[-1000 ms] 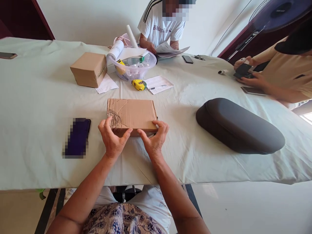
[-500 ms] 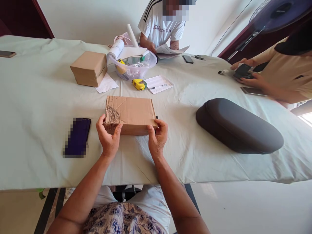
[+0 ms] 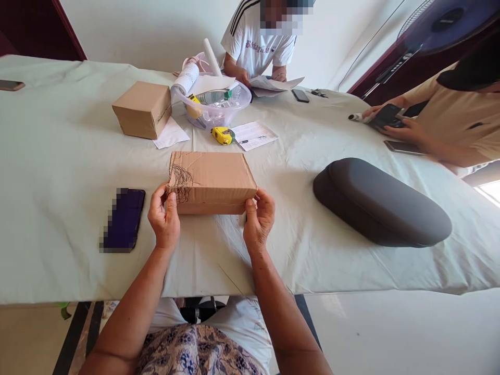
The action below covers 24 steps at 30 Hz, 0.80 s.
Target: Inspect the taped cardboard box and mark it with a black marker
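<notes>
A brown cardboard box (image 3: 214, 177) with dark scribbled lines on its left part is held in front of me. My left hand (image 3: 164, 216) grips its near left corner, thumb on the front face and fingers round the side. At the near right corner my right hand (image 3: 259, 217) holds it the same way, the thumb in front and the fingers behind. The box's front face is turned toward me; its underside is hidden. To the left of the box lies a dark phone (image 3: 125, 220), and on the right sits a dark grey elongated case (image 3: 383, 200).
Behind stand a second cardboard box (image 3: 141, 107) and a plastic basin (image 3: 238, 107) of odds and ends. A yellow tape measure (image 3: 222, 136) and a paper with a pen (image 3: 262, 133) lie nearer. One person (image 3: 258, 52) holds papers; another (image 3: 449, 114) holds a dark device.
The box has tilted, so more of its front face shows. My left hand has shifted left and my right hand a little right, both still gripping the near corners.
</notes>
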Tool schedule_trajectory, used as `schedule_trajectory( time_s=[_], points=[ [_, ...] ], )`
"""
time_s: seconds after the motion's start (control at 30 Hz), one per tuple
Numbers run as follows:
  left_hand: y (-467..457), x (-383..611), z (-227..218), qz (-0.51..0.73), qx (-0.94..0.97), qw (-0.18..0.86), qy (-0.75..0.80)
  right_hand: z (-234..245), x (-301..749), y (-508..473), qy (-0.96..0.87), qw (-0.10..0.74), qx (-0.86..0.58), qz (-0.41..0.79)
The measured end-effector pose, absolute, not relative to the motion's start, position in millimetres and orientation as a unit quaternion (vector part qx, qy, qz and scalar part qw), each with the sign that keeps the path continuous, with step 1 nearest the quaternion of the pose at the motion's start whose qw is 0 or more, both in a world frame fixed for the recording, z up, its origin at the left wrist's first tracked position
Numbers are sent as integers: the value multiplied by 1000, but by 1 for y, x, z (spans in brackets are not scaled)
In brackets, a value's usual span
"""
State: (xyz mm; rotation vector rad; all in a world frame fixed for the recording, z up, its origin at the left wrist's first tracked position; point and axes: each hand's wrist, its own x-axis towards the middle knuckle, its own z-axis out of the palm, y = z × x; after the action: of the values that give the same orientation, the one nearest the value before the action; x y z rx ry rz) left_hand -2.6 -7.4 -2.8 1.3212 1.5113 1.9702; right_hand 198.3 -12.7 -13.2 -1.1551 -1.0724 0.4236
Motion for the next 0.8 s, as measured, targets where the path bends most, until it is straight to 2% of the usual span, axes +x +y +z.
schedule_trajectory(
  time_s=[0.23, 0.47, 0.63, 0.8],
  points=[
    [-8, -8, 1, 675, 499, 173, 514, -12, 203, -14, -499, 650, -529, 221],
    [-7, -8, -2, 649, 542, 176, 504, -14, 205, -7, -459, 691, -506, 237],
    [-9, -3, -1, 681, 514, 203, 480, -14, 207, -6, -418, 724, -490, 246],
    [-8, -5, 1, 693, 497, 186, 487, -11, 207, -7, -452, 718, -458, 265]
  ],
)
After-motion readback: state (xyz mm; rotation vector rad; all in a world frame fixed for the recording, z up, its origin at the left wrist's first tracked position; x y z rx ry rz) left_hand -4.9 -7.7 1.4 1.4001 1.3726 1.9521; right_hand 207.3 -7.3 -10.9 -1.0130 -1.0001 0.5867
